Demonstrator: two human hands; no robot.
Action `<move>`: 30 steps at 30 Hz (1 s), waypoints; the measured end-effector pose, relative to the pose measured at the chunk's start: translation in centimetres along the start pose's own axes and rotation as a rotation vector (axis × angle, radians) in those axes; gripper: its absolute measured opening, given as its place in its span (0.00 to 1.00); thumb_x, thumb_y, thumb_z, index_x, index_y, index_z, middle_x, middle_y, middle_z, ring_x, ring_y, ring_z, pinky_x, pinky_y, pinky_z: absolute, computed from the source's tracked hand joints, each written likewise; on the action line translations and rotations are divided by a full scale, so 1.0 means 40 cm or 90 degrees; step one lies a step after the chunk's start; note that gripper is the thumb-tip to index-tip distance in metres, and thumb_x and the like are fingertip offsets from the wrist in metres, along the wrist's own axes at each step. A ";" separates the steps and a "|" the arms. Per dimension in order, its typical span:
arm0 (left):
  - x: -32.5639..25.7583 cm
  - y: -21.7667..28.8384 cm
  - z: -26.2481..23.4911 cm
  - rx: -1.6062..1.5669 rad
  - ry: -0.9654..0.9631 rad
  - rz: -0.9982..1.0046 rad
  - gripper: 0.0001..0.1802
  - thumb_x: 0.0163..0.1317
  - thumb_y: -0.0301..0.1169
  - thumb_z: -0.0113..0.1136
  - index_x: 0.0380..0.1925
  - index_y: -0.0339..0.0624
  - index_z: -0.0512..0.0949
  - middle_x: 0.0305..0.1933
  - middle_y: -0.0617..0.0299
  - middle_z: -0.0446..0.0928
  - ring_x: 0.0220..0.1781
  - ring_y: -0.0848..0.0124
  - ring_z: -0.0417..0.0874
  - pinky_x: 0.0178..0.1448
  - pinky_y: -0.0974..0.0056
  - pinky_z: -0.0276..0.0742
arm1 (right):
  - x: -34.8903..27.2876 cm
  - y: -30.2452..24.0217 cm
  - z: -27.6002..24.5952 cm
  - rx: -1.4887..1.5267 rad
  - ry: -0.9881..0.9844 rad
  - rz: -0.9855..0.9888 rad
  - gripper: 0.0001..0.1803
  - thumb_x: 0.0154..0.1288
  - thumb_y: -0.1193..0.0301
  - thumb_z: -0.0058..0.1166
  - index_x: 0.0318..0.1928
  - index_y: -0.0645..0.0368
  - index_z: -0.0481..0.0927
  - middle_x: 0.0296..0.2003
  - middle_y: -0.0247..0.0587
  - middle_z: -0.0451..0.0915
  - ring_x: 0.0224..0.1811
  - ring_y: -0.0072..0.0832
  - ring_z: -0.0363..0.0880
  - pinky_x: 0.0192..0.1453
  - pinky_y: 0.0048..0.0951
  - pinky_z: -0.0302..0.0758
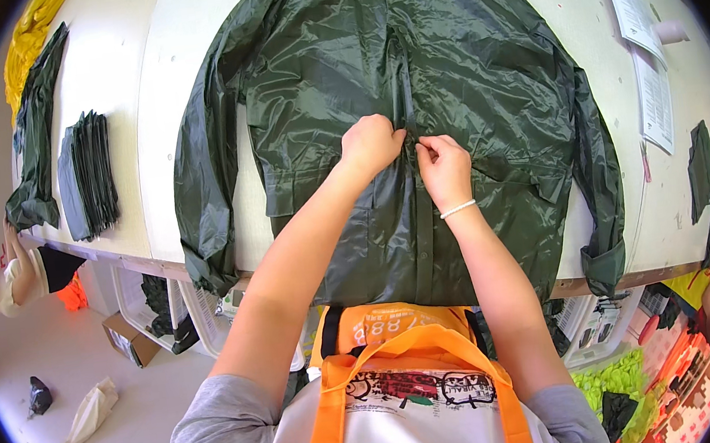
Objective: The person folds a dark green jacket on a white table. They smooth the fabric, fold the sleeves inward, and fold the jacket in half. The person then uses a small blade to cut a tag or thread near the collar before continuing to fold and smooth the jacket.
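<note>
A shiny dark green rain jacket (477,62) lies spread front up across the white table, its sleeves out to both sides and its lower hem hanging over the near edge. Along the middle runs its front placket (419,232), with small round snaps on it. My left hand (373,143) is closed, thumb and fingers pinching the placket from the left. Just right of it, my right hand (445,169), with a white beaded bracelet at the wrist, pinches the other side of the placket. The fingertips hide the exact spot they grip.
A stack of folded dark green pieces (87,176) lies on the table (120,47) at left, beside another green garment (43,133). Printed sheets (651,95) lie at right. White crates (596,330) stand under the table. Co-workers (19,278) are at both sides.
</note>
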State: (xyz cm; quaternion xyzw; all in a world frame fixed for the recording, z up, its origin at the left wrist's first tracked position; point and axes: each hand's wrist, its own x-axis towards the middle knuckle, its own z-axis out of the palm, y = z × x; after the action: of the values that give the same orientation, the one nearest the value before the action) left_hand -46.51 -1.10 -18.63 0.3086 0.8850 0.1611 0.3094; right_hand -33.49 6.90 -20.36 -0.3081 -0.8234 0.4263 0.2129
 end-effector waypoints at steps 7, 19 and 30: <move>0.015 -0.052 -0.002 -0.559 -0.276 0.042 0.16 0.68 0.34 0.51 0.23 0.36 0.71 0.22 0.58 0.78 0.21 0.73 0.80 0.26 0.71 0.73 | 0.008 0.000 0.016 0.003 -0.008 0.052 0.05 0.52 0.77 0.59 0.31 0.62 0.82 0.28 0.44 0.78 0.23 0.38 0.78 0.30 0.32 0.74; 0.003 -0.058 0.029 -0.535 -0.200 0.085 0.16 0.69 0.32 0.50 0.21 0.37 0.67 0.18 0.63 0.73 0.19 0.75 0.78 0.24 0.70 0.73 | -0.026 -0.015 0.028 0.140 -0.010 0.092 0.03 0.56 0.83 0.58 0.33 0.69 0.80 0.26 0.43 0.79 0.22 0.25 0.78 0.27 0.23 0.73; -0.001 -0.041 0.061 -0.384 -0.018 0.112 0.16 0.65 0.34 0.55 0.23 0.34 0.73 0.17 0.56 0.74 0.18 0.69 0.78 0.24 0.65 0.74 | -0.082 -0.029 -0.003 0.005 -0.106 0.028 0.14 0.55 0.76 0.56 0.44 0.66 0.74 0.25 0.47 0.76 0.26 0.40 0.78 0.33 0.36 0.75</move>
State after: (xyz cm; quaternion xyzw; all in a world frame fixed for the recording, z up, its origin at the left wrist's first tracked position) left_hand -45.63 -2.11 -21.24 0.2804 0.7628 0.4379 0.3843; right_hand -31.43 4.19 -19.64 -0.2890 -0.8297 0.4581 0.1350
